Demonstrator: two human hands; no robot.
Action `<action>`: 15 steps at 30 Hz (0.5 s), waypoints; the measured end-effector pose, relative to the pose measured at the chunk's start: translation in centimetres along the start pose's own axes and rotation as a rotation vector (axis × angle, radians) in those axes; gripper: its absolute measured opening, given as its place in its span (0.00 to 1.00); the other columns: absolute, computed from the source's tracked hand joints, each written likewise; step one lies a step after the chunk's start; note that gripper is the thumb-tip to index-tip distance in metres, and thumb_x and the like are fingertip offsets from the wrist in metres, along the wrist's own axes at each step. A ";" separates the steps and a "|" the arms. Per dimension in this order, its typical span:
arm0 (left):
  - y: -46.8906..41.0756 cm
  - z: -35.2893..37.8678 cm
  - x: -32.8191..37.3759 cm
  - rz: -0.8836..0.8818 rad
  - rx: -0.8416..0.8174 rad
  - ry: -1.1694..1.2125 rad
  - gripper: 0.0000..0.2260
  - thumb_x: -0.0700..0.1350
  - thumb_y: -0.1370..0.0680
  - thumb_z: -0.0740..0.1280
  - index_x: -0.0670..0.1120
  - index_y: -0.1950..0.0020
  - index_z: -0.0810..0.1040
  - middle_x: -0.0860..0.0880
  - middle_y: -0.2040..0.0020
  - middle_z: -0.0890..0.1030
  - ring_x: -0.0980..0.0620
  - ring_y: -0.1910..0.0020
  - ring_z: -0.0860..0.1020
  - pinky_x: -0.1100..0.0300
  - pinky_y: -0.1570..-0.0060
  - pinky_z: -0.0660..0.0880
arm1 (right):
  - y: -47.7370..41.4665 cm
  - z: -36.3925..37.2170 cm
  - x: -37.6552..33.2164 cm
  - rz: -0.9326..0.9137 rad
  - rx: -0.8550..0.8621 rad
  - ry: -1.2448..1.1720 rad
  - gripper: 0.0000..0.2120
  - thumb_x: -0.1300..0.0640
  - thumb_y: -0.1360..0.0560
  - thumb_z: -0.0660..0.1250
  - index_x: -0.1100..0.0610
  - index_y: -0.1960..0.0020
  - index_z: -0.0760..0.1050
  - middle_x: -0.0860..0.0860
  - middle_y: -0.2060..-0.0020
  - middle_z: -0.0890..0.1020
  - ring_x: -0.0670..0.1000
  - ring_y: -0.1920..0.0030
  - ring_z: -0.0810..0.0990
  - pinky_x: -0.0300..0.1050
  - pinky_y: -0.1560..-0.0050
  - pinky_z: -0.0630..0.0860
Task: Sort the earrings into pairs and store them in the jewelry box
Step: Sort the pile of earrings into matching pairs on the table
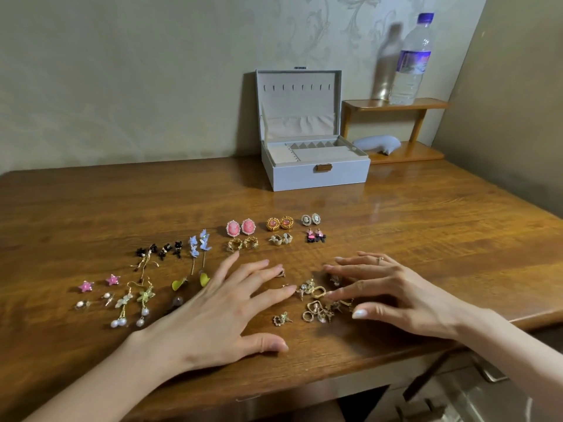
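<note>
Pink star earrings (100, 283), grey jewelry box (315, 175), brown table (426, 226).

Wooden table (426, 226): open jewelry box (313, 175) at rear; paired earrings (233, 227) in rows mid-surface; unsorted gold pile (318, 292) near front edge; small wooden rack (405, 153), apparently on the rear right corner.

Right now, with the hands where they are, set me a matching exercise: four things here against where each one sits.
Things:
1. jewelry box
2. water bottle
3. pink star earrings
4. unsorted gold earrings

Places:
A. right by the right hand
B. on top of the wooden shelf
C. at the back of the desk, lid open
D. far left among the laid-out pairs

Pairs: 1-C, 2-B, 3-D, 4-A
</note>
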State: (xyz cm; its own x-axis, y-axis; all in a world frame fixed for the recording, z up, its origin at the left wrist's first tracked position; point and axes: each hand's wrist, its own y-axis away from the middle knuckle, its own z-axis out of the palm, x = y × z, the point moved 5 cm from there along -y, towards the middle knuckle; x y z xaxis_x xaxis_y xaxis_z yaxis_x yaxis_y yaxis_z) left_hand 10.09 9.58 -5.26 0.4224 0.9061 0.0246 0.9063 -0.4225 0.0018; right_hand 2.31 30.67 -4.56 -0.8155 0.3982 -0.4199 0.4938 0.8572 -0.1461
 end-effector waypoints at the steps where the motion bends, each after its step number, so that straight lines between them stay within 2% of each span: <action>1: 0.4 -0.1 0.1 0.002 0.012 0.010 0.31 0.73 0.28 0.47 0.68 0.28 0.42 0.60 0.25 0.40 0.64 0.29 0.32 0.55 0.32 0.26 | 0.1 0.0 0.0 0.007 -0.003 -0.010 0.24 0.30 0.26 0.51 0.36 0.36 0.72 0.35 0.29 0.63 0.37 0.27 0.56 0.50 0.27 0.52; 3: 1.2 0.0 0.0 0.008 0.045 -0.003 0.30 0.73 0.27 0.48 0.68 0.28 0.45 0.57 0.23 0.46 0.61 0.27 0.38 0.54 0.31 0.30 | 0.3 0.0 0.1 0.011 -0.008 -0.016 0.25 0.29 0.27 0.52 0.36 0.37 0.73 0.35 0.29 0.63 0.36 0.27 0.56 0.49 0.27 0.52; 5: 1.9 0.1 0.0 0.005 0.081 -0.065 0.29 0.73 0.26 0.48 0.67 0.27 0.50 0.53 0.24 0.56 0.56 0.25 0.48 0.51 0.30 0.38 | 0.2 -0.1 0.3 0.013 0.004 -0.032 0.24 0.30 0.27 0.53 0.37 0.37 0.73 0.35 0.29 0.64 0.37 0.27 0.57 0.51 0.27 0.55; 7: 2.4 0.2 0.1 0.002 0.102 -0.113 0.30 0.72 0.26 0.48 0.64 0.26 0.53 0.52 0.26 0.62 0.54 0.26 0.55 0.50 0.32 0.45 | 0.0 -0.4 0.4 0.002 0.068 -0.058 0.21 0.33 0.26 0.58 0.38 0.37 0.74 0.36 0.31 0.67 0.39 0.28 0.61 0.54 0.29 0.61; 10: 2.4 -0.3 -0.1 0.001 0.185 -0.045 0.30 0.70 0.24 0.48 0.60 0.25 0.55 0.55 0.29 0.66 0.56 0.29 0.61 0.52 0.30 0.52 | -0.3 -1.2 0.8 -0.021 0.184 -0.066 0.17 0.41 0.26 0.64 0.42 0.39 0.77 0.39 0.34 0.73 0.42 0.30 0.67 0.56 0.35 0.68; 11: 2.1 -0.8 -0.3 -0.014 0.245 -0.039 0.28 0.68 0.23 0.47 0.58 0.26 0.59 0.56 0.31 0.70 0.58 0.31 0.63 0.54 0.29 0.56 | -0.5 -1.3 1.0 -0.018 0.195 -0.062 0.16 0.43 0.27 0.65 0.43 0.41 0.78 0.39 0.35 0.74 0.42 0.31 0.67 0.56 0.35 0.69; 13: 1.1 -1.8 -1.0 -0.047 0.358 -0.020 0.23 0.63 0.21 0.48 0.55 0.32 0.69 0.58 0.40 0.77 0.61 0.39 0.68 0.61 0.35 0.64 | -0.7 -1.3 1.3 -0.006 0.180 -0.052 0.14 0.42 0.28 0.65 0.42 0.44 0.80 0.39 0.35 0.74 0.41 0.31 0.66 0.55 0.34 0.68; 15: -0.1 -2.3 -1.5 -0.043 0.400 0.019 0.18 0.58 0.23 0.55 0.54 0.39 0.75 0.59 0.48 0.78 0.62 0.46 0.69 0.63 0.42 0.64 | -0.8 -0.9 1.5 -0.001 0.140 -0.044 0.13 0.42 0.29 0.65 0.41 0.46 0.80 0.37 0.34 0.72 0.41 0.30 0.64 0.51 0.33 0.66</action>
State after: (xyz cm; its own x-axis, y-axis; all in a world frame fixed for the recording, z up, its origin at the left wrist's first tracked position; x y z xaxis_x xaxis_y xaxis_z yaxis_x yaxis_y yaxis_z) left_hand 9.38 8.21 -2.99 0.3872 0.9205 0.0514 0.8578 -0.3393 -0.3861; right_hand 0.43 30.88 -4.25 -0.8034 0.3806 -0.4579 0.5332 0.8022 -0.2687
